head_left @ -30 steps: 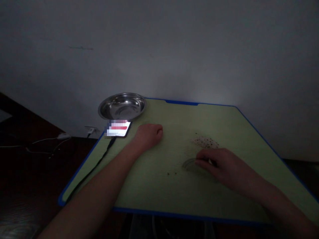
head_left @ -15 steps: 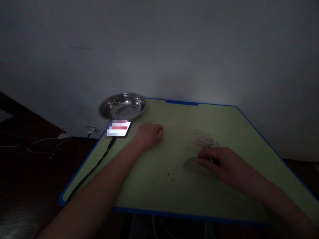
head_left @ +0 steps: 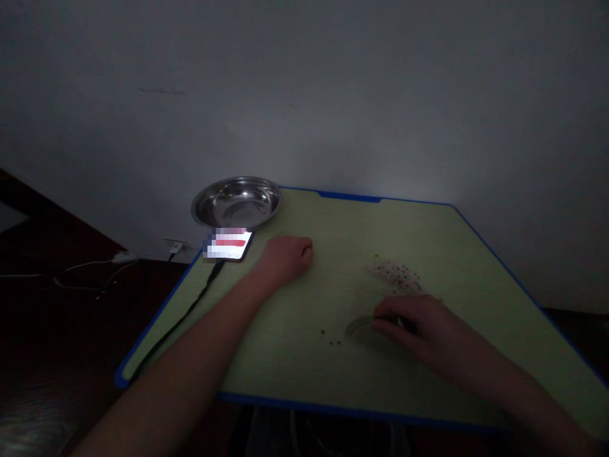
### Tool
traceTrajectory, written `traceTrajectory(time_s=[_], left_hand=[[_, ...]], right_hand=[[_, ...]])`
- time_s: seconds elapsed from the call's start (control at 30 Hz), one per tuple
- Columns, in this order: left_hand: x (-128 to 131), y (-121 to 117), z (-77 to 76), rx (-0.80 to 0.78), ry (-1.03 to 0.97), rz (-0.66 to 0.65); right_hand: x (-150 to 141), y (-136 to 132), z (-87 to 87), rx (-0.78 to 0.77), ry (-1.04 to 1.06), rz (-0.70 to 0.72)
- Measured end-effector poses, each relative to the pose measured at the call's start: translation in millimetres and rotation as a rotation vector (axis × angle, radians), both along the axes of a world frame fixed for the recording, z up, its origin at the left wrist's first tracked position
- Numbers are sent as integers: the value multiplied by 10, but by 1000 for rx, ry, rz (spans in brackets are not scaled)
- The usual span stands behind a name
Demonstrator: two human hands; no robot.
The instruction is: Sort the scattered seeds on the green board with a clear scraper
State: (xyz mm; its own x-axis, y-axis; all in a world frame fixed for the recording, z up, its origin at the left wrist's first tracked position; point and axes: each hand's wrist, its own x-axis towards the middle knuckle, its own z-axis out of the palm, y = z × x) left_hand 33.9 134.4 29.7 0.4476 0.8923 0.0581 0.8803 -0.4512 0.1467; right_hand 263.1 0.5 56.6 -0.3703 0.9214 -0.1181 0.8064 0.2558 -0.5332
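- Right hand, right of centre in the lower half of the frame: thumb and fingertips are pinched narrowly together, holding a fork by its handle.
- The fork lies low over the table, its thin curved prongs reaching out to the left of the fingers and bending down toward the surface. Whether the tips touch it is too dim to tell.
- Pile of grains, right of centre, just above the right hand in the frame: pale grains spread in a thin patch, with many dark bits among them.
- Three dark beans sit apart from the pile, left of the prongs and near them; a single dark speck lies just above the pile.
- Left hand, near the centre: curled into a fist and resting on the table, well apart from the pile. Whether anything is inside it, I cannot tell.
- Phone, left of that fist: screen lit and partly blurred, a dark cable running from it toward the lower left.
- Metal bowl, just above the phone, at the table's far left corner, before a grey wall.
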Motion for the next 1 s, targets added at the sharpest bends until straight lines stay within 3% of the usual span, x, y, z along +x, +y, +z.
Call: traceTrajectory(time_s=[0.4,1.0], left_hand=[[15,-16,33,2,32,-1],[6,-14,27,-11,8,-9]], right_hand=[[-114,-33,25,-45,-32,31],[-111,-107,-47,-43,12,-77]])
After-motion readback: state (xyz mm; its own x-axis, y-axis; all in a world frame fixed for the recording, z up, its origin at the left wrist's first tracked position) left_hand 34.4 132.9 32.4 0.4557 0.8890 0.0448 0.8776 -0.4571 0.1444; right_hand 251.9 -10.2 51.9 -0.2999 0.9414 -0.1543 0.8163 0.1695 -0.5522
